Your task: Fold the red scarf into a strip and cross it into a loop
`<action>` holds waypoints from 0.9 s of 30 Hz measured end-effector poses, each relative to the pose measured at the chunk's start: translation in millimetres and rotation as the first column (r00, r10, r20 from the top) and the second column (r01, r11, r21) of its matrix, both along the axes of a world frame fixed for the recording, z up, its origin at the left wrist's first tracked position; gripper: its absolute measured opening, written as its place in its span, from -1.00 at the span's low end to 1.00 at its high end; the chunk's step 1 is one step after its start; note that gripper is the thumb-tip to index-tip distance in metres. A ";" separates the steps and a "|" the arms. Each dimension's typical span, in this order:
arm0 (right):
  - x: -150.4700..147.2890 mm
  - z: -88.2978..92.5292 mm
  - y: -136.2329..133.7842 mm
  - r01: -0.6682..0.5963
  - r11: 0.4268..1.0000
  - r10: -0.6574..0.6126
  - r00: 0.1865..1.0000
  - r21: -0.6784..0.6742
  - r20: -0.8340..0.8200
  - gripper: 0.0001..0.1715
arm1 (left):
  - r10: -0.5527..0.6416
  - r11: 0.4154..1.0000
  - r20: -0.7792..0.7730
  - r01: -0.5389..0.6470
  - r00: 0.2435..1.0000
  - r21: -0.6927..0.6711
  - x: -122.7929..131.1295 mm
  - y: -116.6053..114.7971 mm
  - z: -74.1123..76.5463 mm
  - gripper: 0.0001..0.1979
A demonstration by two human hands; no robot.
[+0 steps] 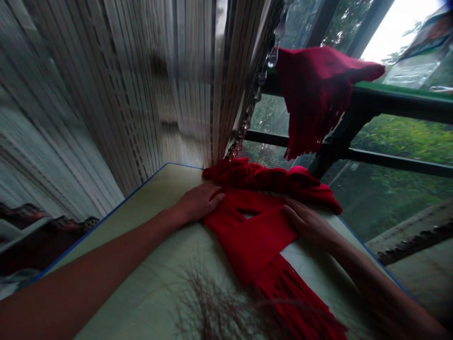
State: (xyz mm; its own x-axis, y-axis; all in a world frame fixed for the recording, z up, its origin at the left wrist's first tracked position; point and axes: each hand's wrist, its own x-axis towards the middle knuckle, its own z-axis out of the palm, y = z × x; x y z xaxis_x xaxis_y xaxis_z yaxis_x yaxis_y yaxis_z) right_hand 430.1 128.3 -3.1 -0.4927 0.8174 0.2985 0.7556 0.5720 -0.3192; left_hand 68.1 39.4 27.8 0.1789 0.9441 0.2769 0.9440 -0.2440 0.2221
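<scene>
A red fringed scarf [247, 241] lies folded across itself on the pale tabletop [141, 274], its fringe spread toward the near right. My left hand [200, 202] rests at the scarf's left edge, its fingertips on the cloth. At the right edge, my right hand [304, 218] touches the scarf with its fingers near the fold; whether they pinch the cloth is hard to see. Behind both hands, a bunched red cloth [276, 179] runs along the far edge of the table.
Another red fringed cloth [314, 94] hangs over the window rail [399, 101] at the upper right. Striped string curtains [141, 85] fill the upper left, with a beaded strand [260, 78] beside the window. Dark strands of hair blur the near foreground.
</scene>
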 end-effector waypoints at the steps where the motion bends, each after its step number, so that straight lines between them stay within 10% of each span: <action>1: 1.4 -0.4 1.0 0.008 1.000 -0.008 1.000 -0.009 0.001 -0.17 | 0.014 1.000 0.008 -0.014 1.000 0.002 -0.7 0.9 -0.8 -0.44; 11: -13.5 8.1 -14.0 -0.052 0.987 0.038 0.995 0.153 0.094 -0.24 | -0.050 0.994 -0.061 0.055 0.997 0.092 14.5 -9.7 10.2 -0.49; 27: -8.3 2.2 -3.9 -0.006 1.000 0.006 1.000 0.023 0.004 -0.17 | 0.026 0.997 -0.041 -0.023 0.999 0.069 5.3 -5.5 2.1 -0.49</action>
